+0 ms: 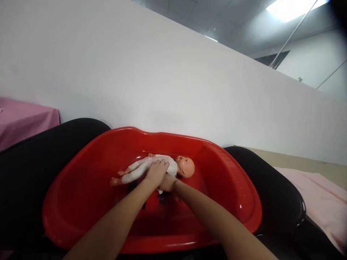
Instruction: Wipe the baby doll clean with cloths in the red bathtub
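A baby doll (137, 171) in a white suit lies on its back in a red baby bathtub (81, 159), head to the right and bare feet to the left. Over the doll's torso, my left hand (157, 170) has its fingers bent and resting on the suit. My right hand (168, 182) is at the near side of the torso, partly under my left one, so its fingers are hidden. Small dark pieces (162, 196) show on the tub floor below the doll; I cannot make out what they are.
Black padded surfaces flank the tub, one at the left (76, 135) and one at the right (271, 191). A pink cloth (29, 117) lies at far left, and a paler pink cloth (317, 195) at far right. Behind the tub rises a white partition (162, 79).
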The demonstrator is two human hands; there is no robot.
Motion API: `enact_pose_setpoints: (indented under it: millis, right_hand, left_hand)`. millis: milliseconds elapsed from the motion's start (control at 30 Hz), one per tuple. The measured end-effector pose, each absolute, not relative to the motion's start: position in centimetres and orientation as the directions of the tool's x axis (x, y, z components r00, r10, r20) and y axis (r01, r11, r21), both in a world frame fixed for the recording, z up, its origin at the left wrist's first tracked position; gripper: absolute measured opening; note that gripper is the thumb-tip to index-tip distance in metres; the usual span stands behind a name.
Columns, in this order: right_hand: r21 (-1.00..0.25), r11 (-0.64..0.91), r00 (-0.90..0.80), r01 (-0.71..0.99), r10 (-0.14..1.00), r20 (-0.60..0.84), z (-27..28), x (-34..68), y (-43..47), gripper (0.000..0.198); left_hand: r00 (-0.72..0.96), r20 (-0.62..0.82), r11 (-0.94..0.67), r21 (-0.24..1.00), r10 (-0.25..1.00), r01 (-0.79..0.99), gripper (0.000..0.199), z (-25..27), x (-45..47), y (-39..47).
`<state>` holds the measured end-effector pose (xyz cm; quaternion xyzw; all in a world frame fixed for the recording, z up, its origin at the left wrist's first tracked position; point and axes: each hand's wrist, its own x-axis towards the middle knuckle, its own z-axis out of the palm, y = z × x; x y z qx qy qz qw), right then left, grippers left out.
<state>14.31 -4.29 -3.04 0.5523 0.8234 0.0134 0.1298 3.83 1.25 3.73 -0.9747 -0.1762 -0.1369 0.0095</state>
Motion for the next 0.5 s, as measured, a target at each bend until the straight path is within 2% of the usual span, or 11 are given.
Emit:
enact_pose_setpoints:
  millis: [167, 267, 400, 433, 500]
  right_hand:
    - [0.267, 0.494, -0.43, 0.828, 0.863, -0.265, -1.8, 17.5, -8.1, 0.027]
    - [0.341, 0.471, -0.367, 0.814, 0.871, -0.327, -0.4, 19.1, -10.9, 0.024]
    - [0.442, 0.269, -0.174, 0.856, 0.954, -0.244, 1.7, 20.4, -14.5, 0.018]
    - [0.428, 0.171, -0.089, 0.888, 0.975, -0.204, 2.2, 20.6, -15.3, 0.018]
    - [0.307, -0.105, 0.152, 0.946, 0.98, -0.132, 3.4, 20.6, -16.8, 0.025]
  left_hand:
    - [0.903, 0.252, -0.936, 0.05, 0.348, 0.347, 0.032, 3.9, 3.5, 1.0]
    - [0.913, 0.235, -0.943, 0.077, 0.332, 0.323, 0.035, 3.8, 3.1, 1.3]
    - [0.937, 0.155, -0.949, 0.091, 0.313, 0.302, 0.041, 4.1, 2.2, 1.3]
    - [0.945, 0.126, -0.952, 0.097, 0.302, 0.292, 0.044, 4.2, 2.0, 1.1]
    - [0.952, 0.068, -0.951, 0.111, 0.297, 0.289, 0.05, 4.3, 1.5, 0.6]
